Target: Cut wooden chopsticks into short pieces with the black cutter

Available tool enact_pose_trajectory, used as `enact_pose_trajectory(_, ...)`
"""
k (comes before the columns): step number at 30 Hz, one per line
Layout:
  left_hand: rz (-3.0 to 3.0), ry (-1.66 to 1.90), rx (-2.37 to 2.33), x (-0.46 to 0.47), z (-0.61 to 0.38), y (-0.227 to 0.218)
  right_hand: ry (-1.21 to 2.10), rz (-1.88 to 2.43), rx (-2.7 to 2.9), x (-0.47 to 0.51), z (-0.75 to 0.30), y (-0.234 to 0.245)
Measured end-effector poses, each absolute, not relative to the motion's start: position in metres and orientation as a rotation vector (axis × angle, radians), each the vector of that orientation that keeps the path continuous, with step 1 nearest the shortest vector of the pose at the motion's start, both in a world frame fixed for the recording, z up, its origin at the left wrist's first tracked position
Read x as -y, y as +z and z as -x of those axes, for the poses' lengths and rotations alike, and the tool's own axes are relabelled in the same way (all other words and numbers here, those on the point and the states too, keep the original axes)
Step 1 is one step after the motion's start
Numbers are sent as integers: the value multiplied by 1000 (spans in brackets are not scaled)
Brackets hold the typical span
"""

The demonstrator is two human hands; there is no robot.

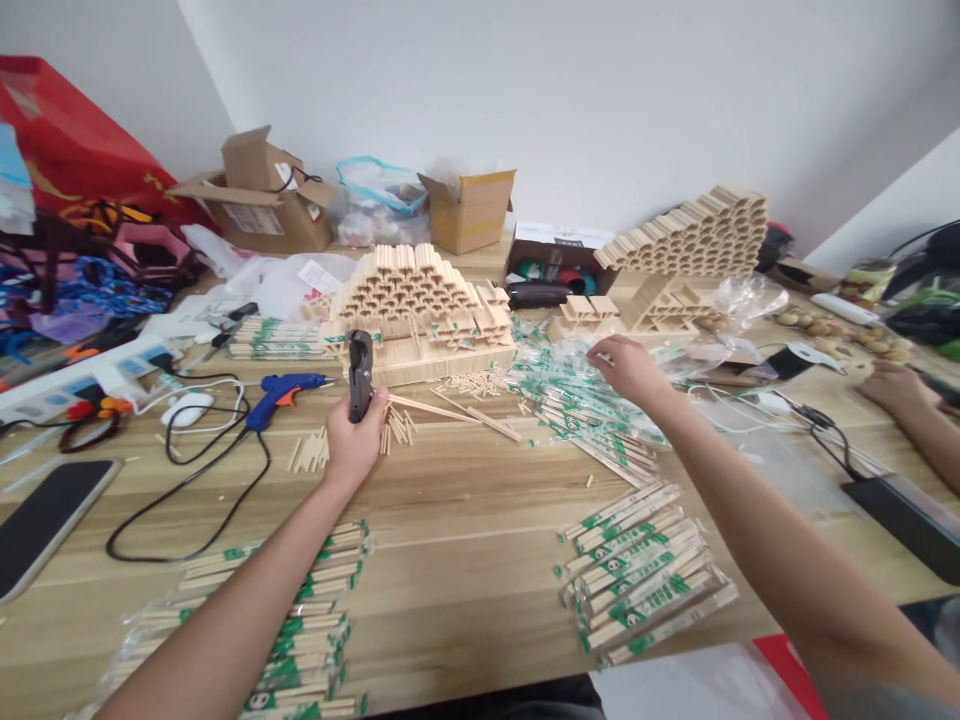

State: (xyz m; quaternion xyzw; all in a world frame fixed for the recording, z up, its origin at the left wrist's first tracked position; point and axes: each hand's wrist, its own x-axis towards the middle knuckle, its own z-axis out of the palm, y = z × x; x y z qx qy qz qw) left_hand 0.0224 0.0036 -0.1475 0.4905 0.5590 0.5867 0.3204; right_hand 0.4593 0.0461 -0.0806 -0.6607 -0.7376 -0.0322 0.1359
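My left hand (354, 435) is closed round a dark grey cutting tool (360, 372), held upright in front of a stepped model built of chopstick pieces (420, 300). My right hand (628, 366) reaches forward over a heap of torn green-and-clear chopstick wrappers (577, 385), fingers curled and pinching at something I cannot make out. Loose bare chopsticks (450, 410) and short cut pieces (309, 452) lie between the two hands. Wrapped chopsticks lie in a pile near my right forearm (641, 580) and another under my left forearm (315, 620).
A blue glue gun (281, 392) with black cable lies left of the tool. A phone (45, 520) sits at the left edge. A second honeycomb chopstick model (694, 240) stands at back right. Cardboard boxes (262, 200) line the wall. Another person's hand (892, 385) rests at far right.
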Motion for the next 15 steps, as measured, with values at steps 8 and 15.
enact_pose_trajectory(8, -1297, 1541, -1470, -5, -21, -151, -187, 1827, 1967, -31, -459, -78)
enact_pose_trajectory(15, -1281, 1546, -1460, -4, -23, -151, -208, 1674, 1896, -7, -433, -55)
